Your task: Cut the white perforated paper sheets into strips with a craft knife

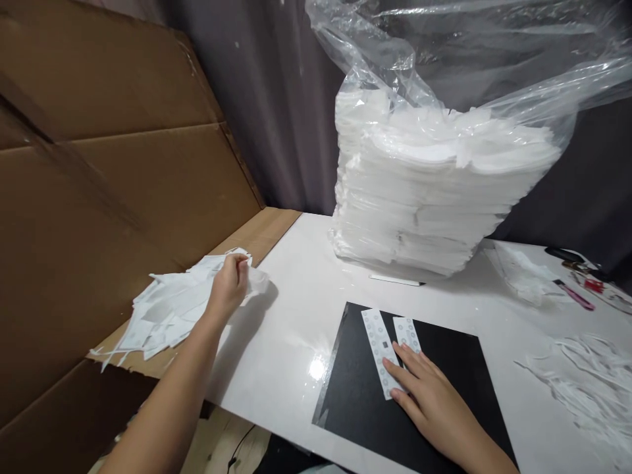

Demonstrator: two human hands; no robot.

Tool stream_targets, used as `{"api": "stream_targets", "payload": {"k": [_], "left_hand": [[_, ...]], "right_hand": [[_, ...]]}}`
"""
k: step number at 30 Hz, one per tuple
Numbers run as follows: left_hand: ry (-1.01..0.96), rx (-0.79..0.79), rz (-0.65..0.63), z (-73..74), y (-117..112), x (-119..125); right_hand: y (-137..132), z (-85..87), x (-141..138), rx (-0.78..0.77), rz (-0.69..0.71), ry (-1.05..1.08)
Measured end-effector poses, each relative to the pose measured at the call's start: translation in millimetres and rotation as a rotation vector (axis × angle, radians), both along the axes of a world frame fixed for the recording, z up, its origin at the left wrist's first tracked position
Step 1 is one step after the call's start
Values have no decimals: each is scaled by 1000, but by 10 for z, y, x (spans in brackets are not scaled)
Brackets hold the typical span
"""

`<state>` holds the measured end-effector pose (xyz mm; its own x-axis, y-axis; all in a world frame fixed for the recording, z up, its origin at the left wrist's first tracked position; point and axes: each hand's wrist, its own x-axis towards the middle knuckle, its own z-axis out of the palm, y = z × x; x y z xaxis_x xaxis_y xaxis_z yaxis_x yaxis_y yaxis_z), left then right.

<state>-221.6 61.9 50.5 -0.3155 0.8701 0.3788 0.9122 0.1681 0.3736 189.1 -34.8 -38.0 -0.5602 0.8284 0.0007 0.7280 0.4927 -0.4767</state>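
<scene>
My left hand (230,284) is closed, pinching a thin white sheet-like piece (257,281) that hangs from the fingers. It is above the right end of a loose heap of flat white pieces (170,309) with thin strips sticking out. My right hand (434,398) lies spread over a black mat (449,349). Its fingertips touch a long white card (376,345) printed with grey circles and a small dark square. Partly under those fingers is a second, similar card (405,330); its lower part is hidden.
A tall stack of white sheets (424,191) in clear plastic (523,39) stands at the back. Brown cardboard (123,171) rises on the left. A white pen-like stick (395,280) lies before the stack. On the right are a pink cutter (575,295) and tangled white strips (587,382).
</scene>
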Motion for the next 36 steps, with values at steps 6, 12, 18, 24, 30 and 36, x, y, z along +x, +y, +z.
{"api": "stream_targets", "payload": {"k": [6,12,18,24,30,36], "left_hand": [[-193,115,-170,280,156,547],[-364,146,-362,388,356,1148],[-351,240,-585,443,417,1681],[-26,275,-1190,87,-24,2047],[201,-63,-888,-192,130,1441],[221,-317,-107,-213,304,11]], "right_hand": [[25,16,-7,-17,-16,24],[47,84,-16,-12,-38,60],[94,53,40,173,-306,330],[130,40,204,319,-642,575],[88,64,198,208,-511,524],[78,107,163,211,-428,457]]}}
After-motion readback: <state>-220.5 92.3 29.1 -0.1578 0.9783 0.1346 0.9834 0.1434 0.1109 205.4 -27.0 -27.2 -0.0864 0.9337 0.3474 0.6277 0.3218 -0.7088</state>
